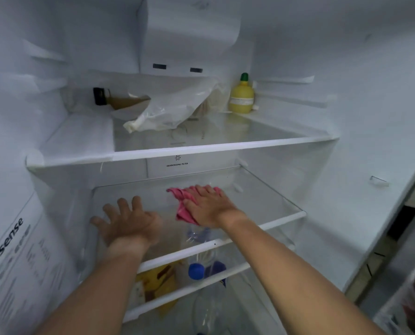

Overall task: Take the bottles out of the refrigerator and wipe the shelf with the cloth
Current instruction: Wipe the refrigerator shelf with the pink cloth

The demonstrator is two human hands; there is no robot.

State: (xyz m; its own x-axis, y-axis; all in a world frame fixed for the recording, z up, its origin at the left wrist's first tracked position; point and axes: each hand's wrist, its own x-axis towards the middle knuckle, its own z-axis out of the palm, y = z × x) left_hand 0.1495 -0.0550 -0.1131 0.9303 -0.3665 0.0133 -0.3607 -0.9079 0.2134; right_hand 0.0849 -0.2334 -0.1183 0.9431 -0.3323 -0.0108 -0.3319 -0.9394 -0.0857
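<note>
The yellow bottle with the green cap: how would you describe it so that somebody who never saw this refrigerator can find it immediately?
Look at the upper glass shelf, above the one where the right hand presses the pink cloth. At its back right corner stands the yellow bottle, upright and lemon-shaped. Its green cap sets it apart from the dark-capped bottle lying on its side at the left.

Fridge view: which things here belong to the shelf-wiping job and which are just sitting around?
Part of the job:
- pink cloth, pressed flat under the right hand
- glass shelf being wiped
- left hand, spread flat on that shelf

Just sitting around:
- yellow lemon-shaped bottle, upper shelf
- plastic bag
- dark-capped bottle lying on its side
- blue-capped bottle, below
</note>
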